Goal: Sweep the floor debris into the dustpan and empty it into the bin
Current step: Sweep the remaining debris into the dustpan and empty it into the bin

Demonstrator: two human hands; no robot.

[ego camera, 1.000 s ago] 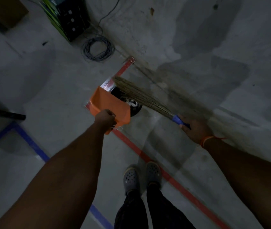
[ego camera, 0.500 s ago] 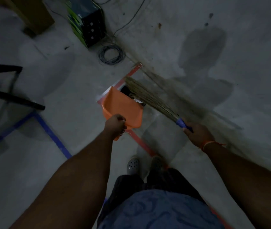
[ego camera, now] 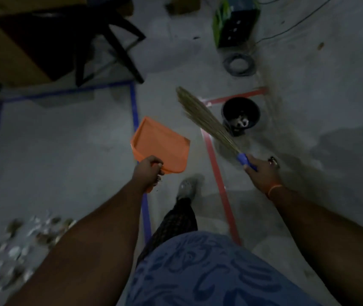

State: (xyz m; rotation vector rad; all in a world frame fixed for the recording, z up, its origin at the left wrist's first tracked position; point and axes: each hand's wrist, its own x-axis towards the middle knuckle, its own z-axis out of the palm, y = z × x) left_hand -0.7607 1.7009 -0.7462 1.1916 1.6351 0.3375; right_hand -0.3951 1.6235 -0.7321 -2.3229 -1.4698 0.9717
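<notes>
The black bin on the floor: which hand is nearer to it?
Right. The right hand, gripping the broom, is just below the black bin; the left hand, holding the dustpan, is farther left.

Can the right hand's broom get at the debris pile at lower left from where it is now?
Probably not yet. The right hand holds the broom up near the bin, while the debris pile lies on the far side of the left arm and dustpan.

Dim indoor light, heavy motion blur, wide-angle edge distortion
</notes>
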